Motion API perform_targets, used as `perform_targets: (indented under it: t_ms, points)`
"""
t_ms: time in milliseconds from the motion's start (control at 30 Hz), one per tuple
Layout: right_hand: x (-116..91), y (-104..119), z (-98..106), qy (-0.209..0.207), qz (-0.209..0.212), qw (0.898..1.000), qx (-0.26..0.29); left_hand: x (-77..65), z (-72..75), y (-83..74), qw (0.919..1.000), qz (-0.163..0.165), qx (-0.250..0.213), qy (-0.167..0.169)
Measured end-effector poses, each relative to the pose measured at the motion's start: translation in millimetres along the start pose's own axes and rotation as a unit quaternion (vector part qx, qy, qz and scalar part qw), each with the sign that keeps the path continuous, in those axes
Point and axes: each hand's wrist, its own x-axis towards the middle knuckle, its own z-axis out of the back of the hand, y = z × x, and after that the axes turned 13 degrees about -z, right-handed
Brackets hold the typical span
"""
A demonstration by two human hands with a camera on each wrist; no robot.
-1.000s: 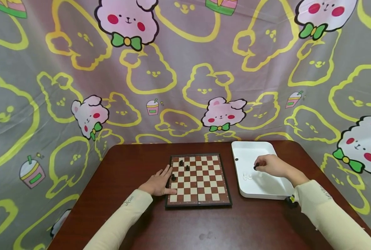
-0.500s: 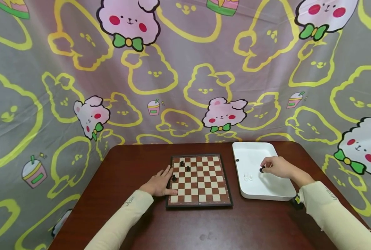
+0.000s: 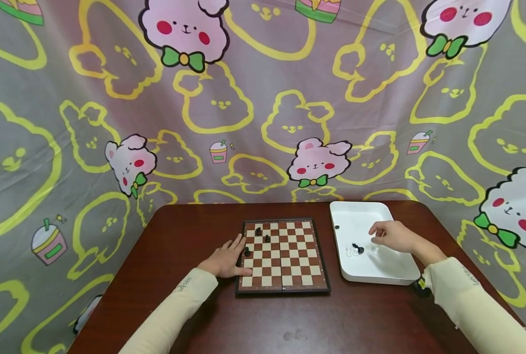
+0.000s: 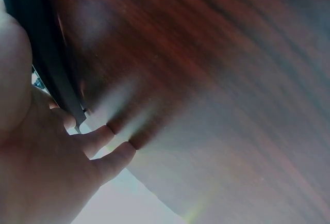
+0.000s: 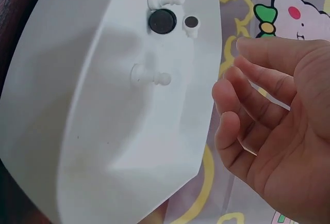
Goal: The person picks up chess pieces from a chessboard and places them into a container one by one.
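My left hand (image 3: 225, 261) rests on the left edge of the checkered chessboard (image 3: 300, 260), fingers spread and thumb over the near-left squares. Three black chess pieces (image 3: 267, 238) stand on the board's left half. Over the white tray (image 3: 355, 209) hovers my right hand (image 3: 393, 236), its fingers loosely bent and holding nothing. A black chess piece (image 3: 358, 249) lies on its side in the tray beside small white chess pieces (image 3: 349, 252). The right wrist view shows the black piece's round base (image 5: 162, 21) and a toppled white pawn (image 5: 147, 74) near the fingers.
The board and tray stand side by side on a dark wooden table (image 3: 285, 324). A small dark round spot (image 3: 337, 227) shows at the tray's left side. Patterned cloth (image 3: 254, 113) hangs behind the table and along both sides.
My right hand moved slightly right over the tray, then let go of the black chess piece, which now lies by the white pieces. My left hand stayed on the board's edge.
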Motion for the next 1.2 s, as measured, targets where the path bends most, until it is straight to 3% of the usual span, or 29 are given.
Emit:
perform_targets:
  t_ms: [567,767,1200]
  points:
    - [1.5,18.0,-5.2,0.009,0.043,0.999,0.015,1.3,-1.0,0.9,1.0,0.001,0.008,0.003]
    - [1.8,24.7,-5.2,-0.008,0.062,0.998,0.007,1.6,-0.6,0.8,0.9999,0.003,0.014,-0.001]
    - [5.0,33.5,-7.0,-0.008,0.069,0.998,0.014,1.7,-3.6,2.9,0.9999,0.005,0.011,-0.002]
